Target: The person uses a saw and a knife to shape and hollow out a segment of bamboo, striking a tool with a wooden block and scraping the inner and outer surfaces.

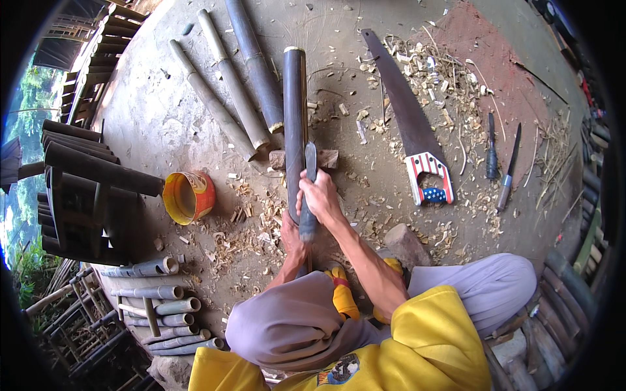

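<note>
Though open, tub (207,191) left of hands (319,195)

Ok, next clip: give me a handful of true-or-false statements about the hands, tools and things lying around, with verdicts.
1. The right hand grips a knife. True.
2. The left hand is empty. False: it holds the near end of a bamboo pole.
3. Three other poles lie to the left of the held one. True.
4. The saw is in the right hand. False: it lies on the floor, to the right of the held pole.
5. The open container on the left is plain blue. False: it is yellow and red.
6. Pale shavings are scattered near the hands. True.
</note>
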Available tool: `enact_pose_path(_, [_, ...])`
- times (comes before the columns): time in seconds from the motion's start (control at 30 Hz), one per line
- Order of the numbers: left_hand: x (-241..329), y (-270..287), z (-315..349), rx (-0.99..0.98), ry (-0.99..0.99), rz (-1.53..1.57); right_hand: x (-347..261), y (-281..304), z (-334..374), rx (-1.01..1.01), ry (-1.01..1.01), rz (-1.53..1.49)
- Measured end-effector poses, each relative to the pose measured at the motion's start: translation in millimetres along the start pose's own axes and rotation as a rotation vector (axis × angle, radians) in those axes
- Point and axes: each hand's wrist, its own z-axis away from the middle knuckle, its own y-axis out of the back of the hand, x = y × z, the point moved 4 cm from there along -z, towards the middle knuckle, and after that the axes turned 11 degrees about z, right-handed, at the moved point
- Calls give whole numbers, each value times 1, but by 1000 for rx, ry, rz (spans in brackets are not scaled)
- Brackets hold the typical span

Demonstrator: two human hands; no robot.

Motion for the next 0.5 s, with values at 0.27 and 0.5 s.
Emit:
enact_pose_path(0.27, [4,3,9,24,-40,-5,-21,-4,-25,-15,51,-117])
enact_pose_path(0.5, [-4,4,6,37,-29,-103,-26,-4,-39,-14,119,-133])
